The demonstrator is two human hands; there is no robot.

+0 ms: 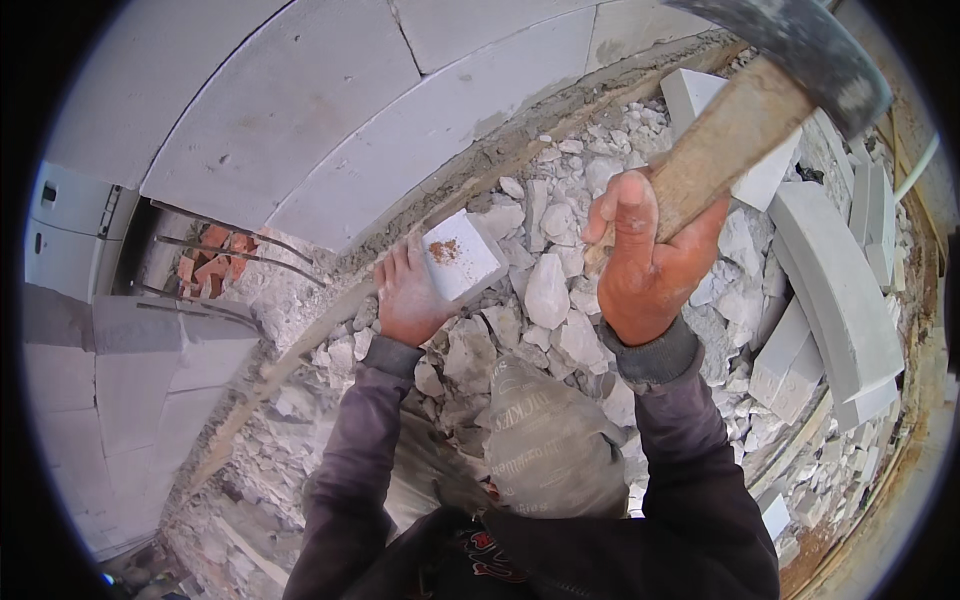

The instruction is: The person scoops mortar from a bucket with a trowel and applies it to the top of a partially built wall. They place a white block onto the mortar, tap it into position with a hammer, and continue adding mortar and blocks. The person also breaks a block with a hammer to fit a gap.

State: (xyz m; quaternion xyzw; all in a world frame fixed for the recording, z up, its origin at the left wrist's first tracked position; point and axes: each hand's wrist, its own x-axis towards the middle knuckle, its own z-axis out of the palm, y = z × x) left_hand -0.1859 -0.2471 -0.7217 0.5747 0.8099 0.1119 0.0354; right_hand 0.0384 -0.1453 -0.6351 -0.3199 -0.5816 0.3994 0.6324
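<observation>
My right hand (655, 255) is wrapped round the wooden handle of a hammer (735, 140), raised at the upper right. Its dark, worn metal head reaches the frame's top edge. Lower and to the left, my left hand (412, 293) grips a small white block (466, 262) by its left side. Brown crumbs lie on the block's top face. The block rests among broken white rubble (547, 292), close to the foot of the wall. My left fingertips lie along the block's far left edge, and part of the thumb is hard to make out.
A wall of large pale blocks (330, 110) curves along the far left, with a mortar ledge at its foot. Bent steel bars (240, 252) stick out near red brick pieces (215, 262). Long white block pieces (835, 290) lie on rubble at the right.
</observation>
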